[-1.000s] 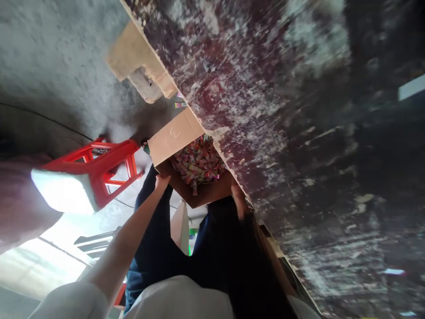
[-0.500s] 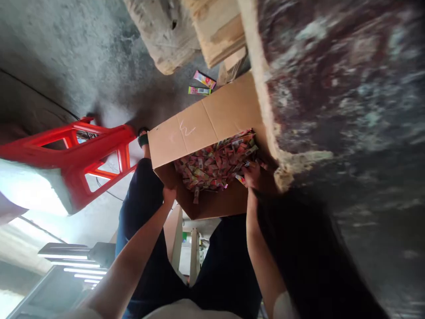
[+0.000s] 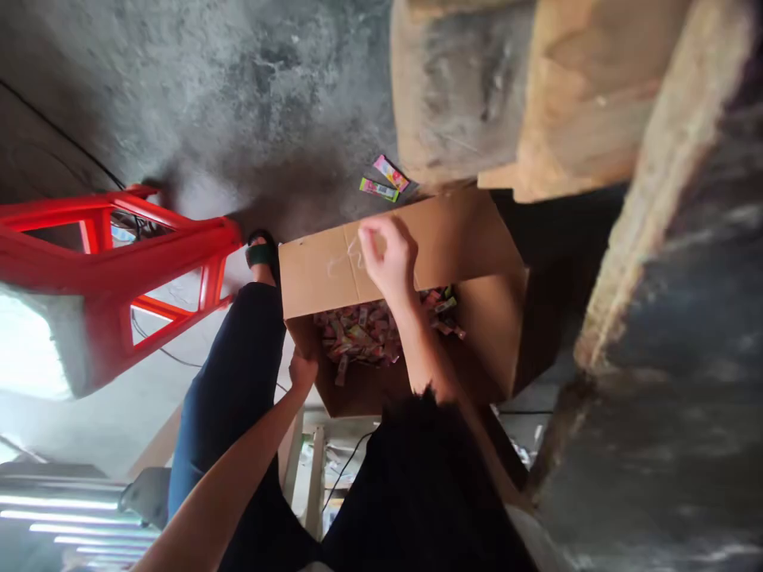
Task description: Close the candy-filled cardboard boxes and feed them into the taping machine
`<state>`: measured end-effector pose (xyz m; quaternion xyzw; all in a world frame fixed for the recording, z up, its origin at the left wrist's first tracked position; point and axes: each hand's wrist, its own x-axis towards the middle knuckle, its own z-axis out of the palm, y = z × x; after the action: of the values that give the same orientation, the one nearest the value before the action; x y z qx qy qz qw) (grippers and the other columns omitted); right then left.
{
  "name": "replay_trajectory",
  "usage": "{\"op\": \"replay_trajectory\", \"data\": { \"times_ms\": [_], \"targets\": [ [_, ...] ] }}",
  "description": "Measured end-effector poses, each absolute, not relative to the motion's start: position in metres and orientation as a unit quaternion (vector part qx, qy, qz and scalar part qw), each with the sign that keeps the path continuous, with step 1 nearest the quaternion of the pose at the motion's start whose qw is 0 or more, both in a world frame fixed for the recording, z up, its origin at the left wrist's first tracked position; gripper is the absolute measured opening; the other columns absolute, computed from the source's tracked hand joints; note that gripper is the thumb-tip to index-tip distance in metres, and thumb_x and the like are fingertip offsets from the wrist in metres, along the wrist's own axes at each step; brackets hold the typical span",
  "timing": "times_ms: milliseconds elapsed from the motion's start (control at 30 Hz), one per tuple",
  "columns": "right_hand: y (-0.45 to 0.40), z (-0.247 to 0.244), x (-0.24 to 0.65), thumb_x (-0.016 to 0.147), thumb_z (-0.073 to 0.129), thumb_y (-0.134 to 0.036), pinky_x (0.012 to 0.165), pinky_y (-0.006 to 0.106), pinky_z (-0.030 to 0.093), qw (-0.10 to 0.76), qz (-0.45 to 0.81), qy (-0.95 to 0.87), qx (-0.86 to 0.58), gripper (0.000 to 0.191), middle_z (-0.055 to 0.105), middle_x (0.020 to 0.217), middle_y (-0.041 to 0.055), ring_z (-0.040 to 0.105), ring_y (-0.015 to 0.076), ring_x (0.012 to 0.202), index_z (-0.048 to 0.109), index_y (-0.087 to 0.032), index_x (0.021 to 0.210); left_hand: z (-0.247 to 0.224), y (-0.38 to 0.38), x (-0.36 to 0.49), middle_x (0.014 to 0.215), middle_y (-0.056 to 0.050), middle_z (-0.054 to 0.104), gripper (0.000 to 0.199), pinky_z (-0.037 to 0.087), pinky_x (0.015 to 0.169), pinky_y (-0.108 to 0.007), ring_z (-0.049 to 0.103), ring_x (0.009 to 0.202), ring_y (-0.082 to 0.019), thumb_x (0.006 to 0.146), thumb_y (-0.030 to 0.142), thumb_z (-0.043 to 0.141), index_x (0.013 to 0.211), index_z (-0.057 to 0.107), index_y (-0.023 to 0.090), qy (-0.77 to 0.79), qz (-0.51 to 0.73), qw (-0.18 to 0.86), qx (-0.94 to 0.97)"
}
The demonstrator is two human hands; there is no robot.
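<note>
A cardboard box [image 3: 489,334] with its top open holds a heap of small wrapped packets [image 3: 358,334], mostly pink and red. My left hand [image 3: 303,372] grips the box's near left edge, fingers curled over the wall. Above the far flap [image 3: 315,270], which has pale scribbled marks, hovers my right hand [image 3: 387,258]. Its fingers are curled together, and anything inside them is hidden. Part of the heap lies behind my right forearm. Beyond the flap, a pink packet [image 3: 391,172] and a green packet [image 3: 379,190] rest on the floor.
To the left stands a red plastic stool [image 3: 203,234] close to my sandalled foot [image 3: 261,250]. Wooden blocks or boards [image 3: 465,95] sit at the upper right. A worn slab edge [image 3: 649,199] runs down the right side. A dark cable [image 3: 60,131] crosses the concrete floor.
My right hand has come out of the box's right side and moved up and left over the far flap. The left hand stays on the box edge. The view has shifted.
</note>
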<state>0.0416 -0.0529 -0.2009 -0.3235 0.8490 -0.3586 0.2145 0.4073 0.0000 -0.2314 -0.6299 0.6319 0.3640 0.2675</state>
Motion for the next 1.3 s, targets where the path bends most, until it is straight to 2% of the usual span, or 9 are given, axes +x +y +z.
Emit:
{"op": "replay_trajectory", "data": {
  "times_ms": [200,433,567,700,800,900,1000,1167,1300],
  "targets": [
    [-0.105,-0.362,-0.054,0.081,0.069,-0.022,0.108,0.051,0.036,0.345,-0.101,0.922,-0.141,0.050,0.052,0.128,0.0226,0.047,0.0307,0.126,0.052,-0.003,0.125,-0.223,0.030,0.398,0.089,-0.008,0.060,0.027,0.049,0.074,-0.050,0.066,0.090,-0.036,0.076,0.021,0.057,0.103,0.054,0.027,0.558,0.373,0.204,-0.713],
    [-0.084,-0.408,-0.068,0.077,0.080,-0.040,0.110,0.042,0.028,0.372,0.141,0.894,-0.208,0.111,0.018,0.153,0.0331,0.023,0.0298,0.141,0.009,-0.003,0.155,-0.211,0.053,0.394,0.101,-0.005,0.063,0.041,0.051,0.093,-0.047,0.064,0.108,-0.031,0.073,0.019,0.059,0.113,0.056,0.024,0.520,0.411,0.105,-0.741],
    [-0.063,-0.430,-0.064,0.074,0.081,-0.044,0.102,0.036,0.033,0.301,0.136,0.915,-0.231,0.081,0.041,0.138,0.0284,0.042,0.0242,0.124,0.044,-0.004,0.134,-0.200,0.047,0.390,0.107,-0.003,0.064,0.041,0.051,0.094,-0.044,0.061,0.118,-0.031,0.077,0.023,0.061,0.117,0.056,0.023,0.486,0.425,0.140,-0.751],
    [-0.055,-0.437,-0.056,0.090,0.068,-0.033,0.093,0.034,0.037,0.356,0.133,0.888,-0.260,0.049,0.053,0.128,0.0271,0.052,0.0189,0.113,0.050,-0.004,0.126,-0.192,0.037,0.382,0.107,-0.006,0.063,0.031,0.052,0.093,-0.042,0.061,0.117,-0.029,0.082,0.019,0.056,0.112,0.058,0.021,0.498,0.429,0.170,-0.734],
    [-0.084,-0.414,-0.045,0.099,0.052,-0.027,0.085,0.031,0.043,0.385,0.060,0.884,-0.256,0.037,0.060,0.121,0.0254,0.059,0.0157,0.101,0.047,-0.001,0.126,-0.192,0.036,0.380,0.107,-0.007,0.063,0.033,0.052,0.096,-0.041,0.061,0.113,-0.027,0.078,0.013,0.057,0.110,0.058,0.021,0.504,0.429,0.179,-0.727],
    [-0.126,-0.353,-0.030,0.102,0.037,-0.022,0.074,0.025,0.048,0.398,-0.148,0.860,-0.285,0.034,0.062,0.119,0.0217,0.062,0.0094,0.083,0.038,-0.002,0.129,-0.198,0.039,0.383,0.108,-0.009,0.064,0.039,0.051,0.098,-0.041,0.060,0.109,-0.027,0.076,0.009,0.057,0.113,0.057,0.019,0.519,0.414,0.170,-0.728],
    [-0.131,-0.262,-0.006,0.101,0.033,-0.027,0.080,0.030,0.053,0.312,-0.323,0.828,-0.336,0.035,0.057,0.122,0.0181,0.064,0.0127,0.090,0.035,-0.008,0.131,-0.207,0.041,0.387,0.108,-0.010,0.063,0.041,0.050,0.097,-0.040,0.060,0.105,-0.026,0.076,0.008,0.056,0.115,0.057,0.017,0.530,0.407,0.156,-0.727],
    [-0.020,-0.157,0.067,0.099,0.006,-0.049,0.081,0.046,0.054,0.107,-0.260,0.936,-0.214,0.052,0.048,0.097,0.0100,0.061,0.0234,0.090,0.028,-0.021,0.137,-0.216,0.030,0.386,0.107,-0.013,0.061,0.032,0.046,0.094,-0.035,0.056,0.103,-0.024,0.079,0.008,0.056,0.111,0.057,0.013,0.527,0.390,0.204,-0.727],
    [0.089,-0.149,0.100,0.098,0.026,-0.054,0.090,0.043,0.052,0.227,-0.135,0.949,-0.169,0.058,0.053,0.112,0.0172,0.058,0.0251,0.102,0.023,-0.012,0.138,-0.217,0.016,0.380,0.110,-0.014,0.062,0.034,0.046,0.088,-0.033,0.057,0.099,-0.022,0.083,0.011,0.056,0.117,0.055,0.009,0.523,0.394,0.215,-0.725]
  ]
}}
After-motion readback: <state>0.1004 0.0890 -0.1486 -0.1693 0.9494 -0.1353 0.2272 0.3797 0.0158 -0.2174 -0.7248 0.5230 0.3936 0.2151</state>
